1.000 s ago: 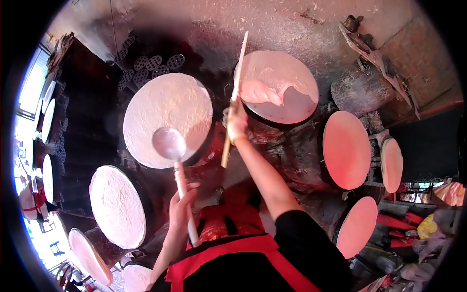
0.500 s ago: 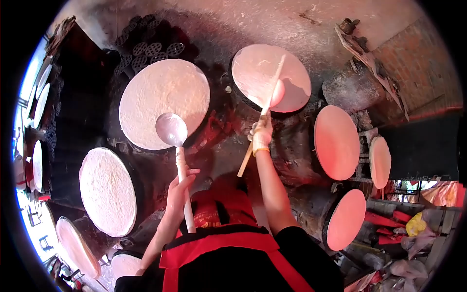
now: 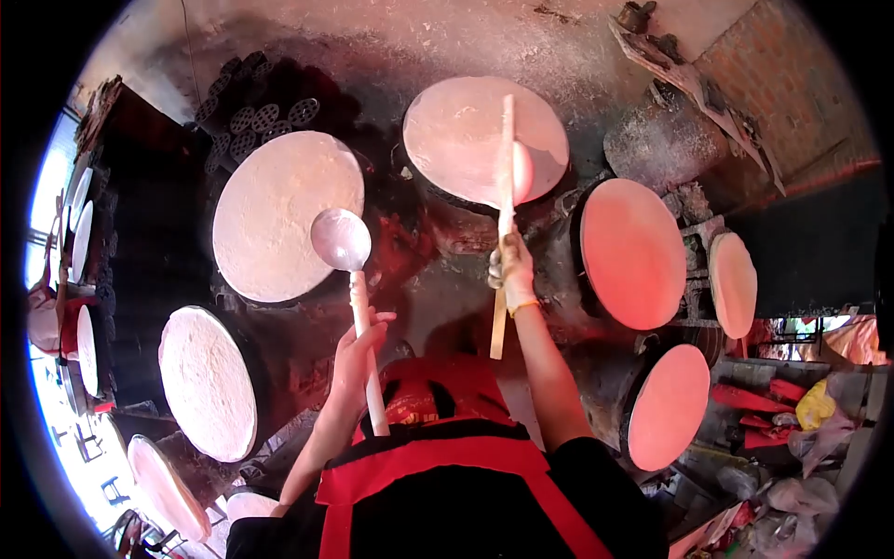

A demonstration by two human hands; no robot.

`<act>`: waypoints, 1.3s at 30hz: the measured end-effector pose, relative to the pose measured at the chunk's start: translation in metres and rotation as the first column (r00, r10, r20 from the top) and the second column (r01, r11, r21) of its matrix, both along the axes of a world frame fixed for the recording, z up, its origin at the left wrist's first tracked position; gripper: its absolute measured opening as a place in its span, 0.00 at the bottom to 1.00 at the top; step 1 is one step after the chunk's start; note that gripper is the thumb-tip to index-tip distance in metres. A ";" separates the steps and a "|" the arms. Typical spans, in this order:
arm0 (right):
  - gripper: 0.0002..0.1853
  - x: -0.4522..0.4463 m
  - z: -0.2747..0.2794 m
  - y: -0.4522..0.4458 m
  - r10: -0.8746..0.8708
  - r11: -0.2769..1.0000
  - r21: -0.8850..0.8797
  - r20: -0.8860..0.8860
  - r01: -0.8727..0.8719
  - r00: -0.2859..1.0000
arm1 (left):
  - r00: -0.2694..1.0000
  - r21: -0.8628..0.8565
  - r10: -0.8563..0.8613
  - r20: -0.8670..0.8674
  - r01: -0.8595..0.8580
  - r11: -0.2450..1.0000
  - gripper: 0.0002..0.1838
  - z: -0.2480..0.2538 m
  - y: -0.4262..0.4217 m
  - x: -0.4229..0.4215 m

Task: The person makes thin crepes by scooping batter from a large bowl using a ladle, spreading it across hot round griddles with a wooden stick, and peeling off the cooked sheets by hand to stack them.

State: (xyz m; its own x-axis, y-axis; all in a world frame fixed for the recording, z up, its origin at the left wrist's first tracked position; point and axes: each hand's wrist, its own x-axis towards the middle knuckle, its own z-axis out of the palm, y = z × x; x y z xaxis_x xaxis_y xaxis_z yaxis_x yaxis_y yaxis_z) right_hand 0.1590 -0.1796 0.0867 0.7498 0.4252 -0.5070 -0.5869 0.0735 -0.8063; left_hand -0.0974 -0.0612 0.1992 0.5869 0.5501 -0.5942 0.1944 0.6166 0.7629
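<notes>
My left hand (image 3: 356, 352) is closed around the wrapped pale handle of a ladle (image 3: 341, 240). Its round metal bowl overlaps the lower right of a large pale-coated round griddle (image 3: 289, 210). Gloved, with a yellow band at the wrist, my right hand (image 3: 514, 270) grips a flat wooden stick (image 3: 507, 158). The stick points away from me over a second round griddle (image 3: 456, 130), whose surface is pale and smooth. Against the stick's right side shows a smooth pinkish rounded lump (image 3: 522, 172); whether it is attached to the stick I cannot tell.
More pale-topped rounds surround me: one at left (image 3: 207, 382), one at right (image 3: 633, 253) and one at lower right (image 3: 667, 407). Perforated coal briquettes (image 3: 265, 117) are piled at the back left. Plastic bags (image 3: 801, 498) and red cloth (image 3: 750, 399) lie at lower right.
The view has turned slightly, shifting the far griddles leftward. The wooden stick has swung from slanted to nearly upright in view. The ladle stays in my left hand, over the left griddle's edge.
</notes>
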 end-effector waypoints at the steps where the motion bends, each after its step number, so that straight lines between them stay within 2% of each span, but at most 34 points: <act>1: 0.20 0.012 0.004 0.002 -0.064 0.998 -0.004 -0.070 0.064 0.995 | 1.000 0.008 -0.013 0.000 0.013 1.000 0.18 -0.001 -0.004 0.005; 2: 0.13 0.022 0.006 0.008 -0.147 0.986 0.054 -0.128 0.155 0.981 | 1.000 0.015 -0.023 0.000 0.023 1.000 0.18 -0.002 -0.008 0.009; 4: 0.07 0.026 0.006 0.024 -0.157 0.971 0.158 -0.152 0.181 0.976 | 1.000 -0.033 0.024 0.014 -0.023 0.999 0.16 0.005 -0.020 0.024; 6: 0.08 0.018 0.009 0.018 0.107 0.979 0.193 -0.212 -0.066 0.971 | 1.000 -0.055 0.026 0.004 -0.026 0.998 0.14 0.010 -0.026 0.039; 8: 0.12 0.015 0.006 -0.011 0.361 0.933 0.053 -0.126 -0.357 0.924 | 0.999 -0.062 -0.013 -0.032 0.011 0.998 0.13 0.011 -0.030 0.050; 9: 0.17 0.021 0.001 -0.033 0.373 0.926 0.122 -0.142 -0.358 0.917 | 1.000 -0.090 0.001 -0.029 -0.004 0.996 0.12 0.012 -0.033 0.057; 10: 0.19 0.036 -0.026 -0.054 0.342 0.935 0.143 -0.130 -0.324 0.931 | 1.000 -0.120 0.004 0.001 -0.004 0.993 0.12 0.012 -0.036 0.062; 12: 0.22 0.070 -0.029 -0.084 0.248 0.965 0.135 -0.181 -0.226 0.952 | 0.998 -0.181 0.028 0.061 -0.016 0.983 0.11 0.009 -0.044 0.072; 15: 0.25 0.117 -0.016 -0.092 0.258 0.966 0.032 -0.091 -0.256 0.962 | 0.999 -0.202 0.002 0.035 0.005 0.979 0.10 0.008 -0.055 0.087; 16: 0.23 0.133 -0.012 -0.088 0.261 0.963 0.119 -0.170 -0.243 0.950 | 1.000 -0.187 -0.009 0.023 0.013 0.982 0.10 0.010 -0.059 0.093; 18: 0.21 0.137 -0.001 -0.063 0.119 0.984 0.135 -0.020 -0.115 0.993 | 1.000 -0.159 -0.026 -0.006 0.025 0.987 0.10 0.018 -0.069 0.103; 20: 0.19 0.126 0.007 -0.032 0.048 0.996 0.068 0.025 -0.050 0.999 | 1.000 -0.119 -0.024 0.008 0.024 0.993 0.10 0.021 -0.076 0.113; 22: 0.19 0.111 0.041 -0.023 0.291 0.948 -0.115 -0.069 -0.297 0.954 | 1.000 -0.109 0.006 0.016 -0.005 0.994 0.11 0.023 -0.078 0.120; 24: 0.19 0.110 0.026 -0.040 0.467 0.883 -0.085 0.046 -0.462 0.883 | 0.998 -0.131 0.067 0.016 -0.064 0.989 0.11 0.023 -0.076 0.124; 25: 0.20 0.107 0.037 -0.050 0.402 0.914 -0.053 0.010 -0.401 0.915 | 0.998 -0.150 0.057 0.035 -0.051 0.987 0.12 0.019 -0.073 0.123; 26: 0.19 0.109 0.013 -0.059 0.256 0.967 -0.016 0.042 -0.256 0.966 | 0.997 -0.170 0.047 0.054 -0.037 0.985 0.13 0.012 -0.069 0.120; 27: 0.18 0.101 0.008 -0.063 0.035 0.997 0.065 0.047 -0.038 0.998 | 0.997 -0.191 0.036 0.074 -0.021 0.981 0.14 0.007 -0.065 0.118; 28: 0.18 0.094 0.003 -0.066 -0.187 0.973 0.142 0.037 0.180 0.982 | 0.997 -0.192 0.044 0.062 -0.031 0.981 0.13 0.005 -0.064 0.122; 29: 0.14 0.090 -0.015 -0.067 -0.209 0.966 0.149 -0.028 0.211 0.977 | 0.997 -0.194 0.053 0.051 -0.042 0.980 0.13 0.004 -0.064 0.128; 30: 0.16 0.083 -0.017 -0.061 -0.095 0.995 -0.005 0.001 0.095 0.996 | 0.997 -0.194 0.063 0.042 -0.053 0.980 0.12 0.003 -0.063 0.132; 32: 0.18 0.080 0.015 -0.061 0.097 0.995 0.024 -0.015 -0.096 0.995 | 0.998 -0.210 -0.029 0.060 0.041 0.977 0.11 0.001 -0.056 0.136; 33: 0.20 0.088 0.020 -0.062 0.138 0.990 -0.027 0.022 -0.138 0.990 | 0.995 -0.216 -0.070 0.068 0.084 0.973 0.10 -0.001 -0.053 0.137; 34: 0.16 0.100 0.018 -0.066 0.138 0.988 -0.082 0.049 -0.134 0.989 | 0.994 -0.231 -0.089 0.067 0.102 0.968 0.10 -0.003 -0.051 0.137; 36: 0.11 0.131 -0.013 -0.066 -0.023 1.000 0.011 0.040 0.023 0.999 | 0.990 -0.253 -0.127 0.068 0.140 0.957 0.10 -0.008 -0.046 0.142; 37: 0.08 0.146 0.005 -0.074 0.092 0.983 0.183 -0.311 -0.036 0.946 | 0.988 -0.241 -0.144 0.061 0.155 0.958 0.10 -0.012 -0.043 0.144; 39: 0.08 0.130 0.010 -0.070 0.126 0.988 -0.075 -0.097 -0.133 0.987 | 0.990 -0.222 -0.135 0.048 0.142 0.965 0.10 -0.017 -0.039 0.150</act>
